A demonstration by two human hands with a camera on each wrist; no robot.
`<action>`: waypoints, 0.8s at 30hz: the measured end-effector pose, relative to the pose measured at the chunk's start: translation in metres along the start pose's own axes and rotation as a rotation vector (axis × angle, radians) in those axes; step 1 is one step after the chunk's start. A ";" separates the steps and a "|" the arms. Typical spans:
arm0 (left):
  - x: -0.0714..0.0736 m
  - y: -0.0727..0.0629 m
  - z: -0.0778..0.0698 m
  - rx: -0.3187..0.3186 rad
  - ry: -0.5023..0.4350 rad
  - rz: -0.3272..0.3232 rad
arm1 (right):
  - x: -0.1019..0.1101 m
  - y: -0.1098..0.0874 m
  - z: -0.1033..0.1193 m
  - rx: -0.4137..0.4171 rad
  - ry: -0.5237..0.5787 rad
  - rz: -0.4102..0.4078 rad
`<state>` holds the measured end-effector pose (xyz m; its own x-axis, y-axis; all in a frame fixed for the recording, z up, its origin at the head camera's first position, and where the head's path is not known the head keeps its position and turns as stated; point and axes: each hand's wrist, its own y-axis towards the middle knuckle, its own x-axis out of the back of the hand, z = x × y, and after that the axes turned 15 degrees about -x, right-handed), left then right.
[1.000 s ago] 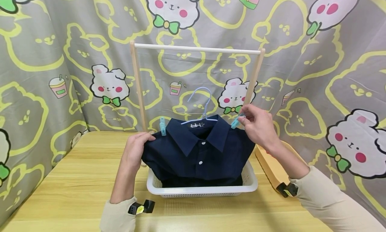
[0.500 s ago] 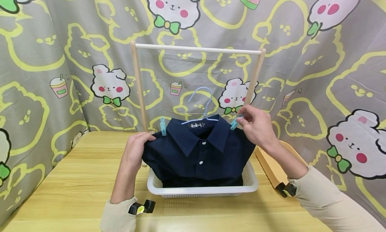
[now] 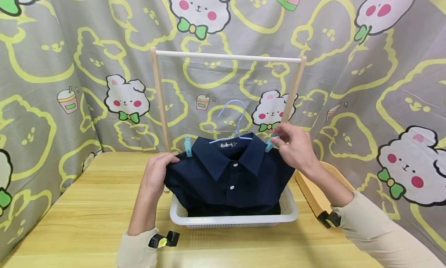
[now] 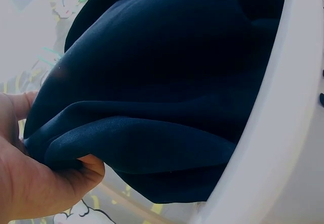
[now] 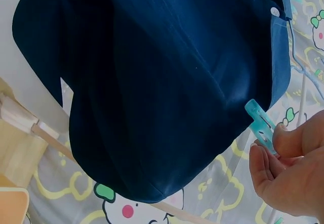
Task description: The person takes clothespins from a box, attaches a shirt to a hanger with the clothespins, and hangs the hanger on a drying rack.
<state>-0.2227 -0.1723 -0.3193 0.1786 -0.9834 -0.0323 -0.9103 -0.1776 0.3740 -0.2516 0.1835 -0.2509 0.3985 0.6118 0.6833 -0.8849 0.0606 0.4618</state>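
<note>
A dark navy shirt [image 3: 223, 186] with a collar and white buttons is on a light blue hanger [image 3: 240, 121], its lower part bunched in a white basket [image 3: 240, 220]. At the shirt's left shoulder in the head view, my left hand [image 3: 158, 171] grips the cloth; the left wrist view shows fingers curled around a fold. My right hand [image 3: 296, 146] pinches a turquoise clothespin [image 5: 260, 125] at the other shoulder, beside the collar. A second clothespin [image 3: 188, 146] stands clipped on the shoulder near my left hand.
Behind the basket rises a wooden rack with a white bar [image 3: 226, 56]. An orange tray or box [image 3: 318, 190] lies on the wooden table [image 3: 87, 206], right of the basket. A patterned curtain [image 3: 87, 47] encloses the back and sides.
My right hand and the clothespin it pinches have shifted slightly toward the collar. The left hand, shirt and basket look the same.
</note>
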 end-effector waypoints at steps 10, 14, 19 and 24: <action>0.000 0.000 0.000 -0.005 -0.012 -0.001 | 0.004 -0.002 0.002 -0.036 0.031 0.075; 0.000 0.000 0.000 -0.013 0.001 -0.007 | 0.006 -0.004 0.003 -0.072 0.046 0.112; 0.000 -0.001 0.000 -0.013 0.018 -0.005 | 0.005 -0.004 0.003 -0.091 0.053 0.124; 0.001 0.000 0.000 -0.016 0.019 -0.003 | 0.004 -0.004 0.003 -0.085 0.055 0.124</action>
<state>-0.2225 -0.1728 -0.3197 0.1884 -0.9820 -0.0154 -0.9036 -0.1794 0.3890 -0.2457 0.1836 -0.2487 0.2730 0.6606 0.6993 -0.9446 0.0466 0.3248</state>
